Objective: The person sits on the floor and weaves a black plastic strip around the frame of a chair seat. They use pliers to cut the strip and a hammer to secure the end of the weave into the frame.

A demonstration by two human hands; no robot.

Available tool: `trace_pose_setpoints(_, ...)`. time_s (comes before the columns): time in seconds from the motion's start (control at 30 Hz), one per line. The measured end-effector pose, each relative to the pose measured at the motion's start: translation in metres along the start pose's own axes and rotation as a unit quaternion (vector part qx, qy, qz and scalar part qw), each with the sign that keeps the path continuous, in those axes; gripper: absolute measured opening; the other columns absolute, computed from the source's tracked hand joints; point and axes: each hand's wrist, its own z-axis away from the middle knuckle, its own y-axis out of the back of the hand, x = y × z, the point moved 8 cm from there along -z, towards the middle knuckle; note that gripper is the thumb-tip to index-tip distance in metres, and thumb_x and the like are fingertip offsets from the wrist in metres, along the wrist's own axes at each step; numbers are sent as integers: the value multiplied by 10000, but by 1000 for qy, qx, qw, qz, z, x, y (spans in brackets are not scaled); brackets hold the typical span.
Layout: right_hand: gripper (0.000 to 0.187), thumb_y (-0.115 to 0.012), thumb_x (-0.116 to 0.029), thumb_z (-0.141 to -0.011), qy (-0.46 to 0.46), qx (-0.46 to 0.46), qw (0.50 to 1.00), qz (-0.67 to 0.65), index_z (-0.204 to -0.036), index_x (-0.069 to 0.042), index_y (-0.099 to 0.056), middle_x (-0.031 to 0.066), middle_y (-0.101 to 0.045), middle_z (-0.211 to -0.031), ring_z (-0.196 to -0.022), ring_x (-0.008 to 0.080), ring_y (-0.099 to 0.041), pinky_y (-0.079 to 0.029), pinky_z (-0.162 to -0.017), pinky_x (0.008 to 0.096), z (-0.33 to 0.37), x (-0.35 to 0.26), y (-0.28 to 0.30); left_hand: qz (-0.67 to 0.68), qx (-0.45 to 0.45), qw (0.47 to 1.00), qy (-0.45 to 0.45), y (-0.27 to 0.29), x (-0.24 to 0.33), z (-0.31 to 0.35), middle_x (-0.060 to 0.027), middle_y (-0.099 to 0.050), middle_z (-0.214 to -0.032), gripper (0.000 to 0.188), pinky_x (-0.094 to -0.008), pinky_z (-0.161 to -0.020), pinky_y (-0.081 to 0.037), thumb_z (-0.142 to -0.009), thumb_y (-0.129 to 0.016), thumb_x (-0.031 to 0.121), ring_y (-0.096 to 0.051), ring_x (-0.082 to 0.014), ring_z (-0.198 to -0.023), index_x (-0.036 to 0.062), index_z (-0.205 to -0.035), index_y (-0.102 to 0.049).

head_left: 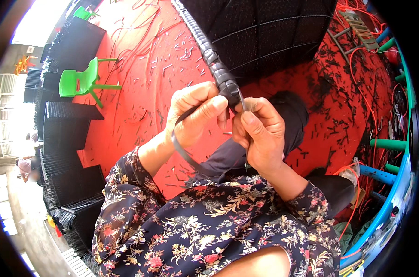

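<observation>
Along the panel's (pixel 269 32) edge, a wrapped bar (pixel 211 57) ends between the grasping left hand (pixel 193 111) and right hand (pixel 260 131) (pinching a strip (pixel 241 99)).

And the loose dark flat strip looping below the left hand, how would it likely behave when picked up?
The dark flat strip is probably bendy but springy, since it arcs smoothly beneath the left hand. It should be light, looking thin and narrow. Its sheen suggests it may be somewhat slippery.

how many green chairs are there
2. One green chair is at the left; the other green chair is farther off, near the top left corner. More could be hidden.
</observation>
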Motion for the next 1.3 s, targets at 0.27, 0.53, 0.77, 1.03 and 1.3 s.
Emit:
trace_pose_setpoints(0.27,178,-457,-181,-935,153,30,986,-56,-955,-6,-476,-19,-370,-580,-456,72,-312,-264,-409,217,-17,-61,24,-223,50,969,-94,7,8,5,-36,-529,-678,134,-229,-535,-398,-855,-583,75,-478,-84,-562,-17,-775,-528)
trace_pose_setpoints(0.53,179,-572,-127,-885,-9,14,959,282,-1002,6,-545,-46,-489,-720,-671,17,-404,-351,-581,169,16,-26,26,-105,41,993,-47,3,11,4,-65,-559,-685,140,-239,-562,-439,-895,-466,25,-548,-120,-604,-46,-823,-562)
trace_pose_setpoints(0.77,170,-602,-125,-862,-35,20,951,308,-954,13,-567,-11,-518,-697,-641,31,-430,-377,-565,193,13,-21,27,-16,43,997,67,4,1,8,-76,-569,-663,164,-253,-539,-441,-896,-476,57,-543,-126,-545,-51,-813,-568)
trace_pose_setpoints(1.03,170,-610,-117,-855,-20,-12,947,322,-956,11,-562,16,-540,-707,-624,46,-453,-394,-560,204,10,-31,21,-38,-11,994,97,0,2,4,-81,-567,-642,168,-255,-532,-435,-887,-508,66,-534,-127,-534,-51,-785,-573)
trace_pose_setpoints(1.3,168,-609,-99,-852,-41,-16,953,299,-966,12,-555,27,-540,-706,-625,48,-467,-403,-560,201,17,-29,17,-44,-9,994,101,0,2,6,-75,-564,-649,174,-250,-526,-430,-884,-497,52,-530,-120,-534,-45,-756,-563)
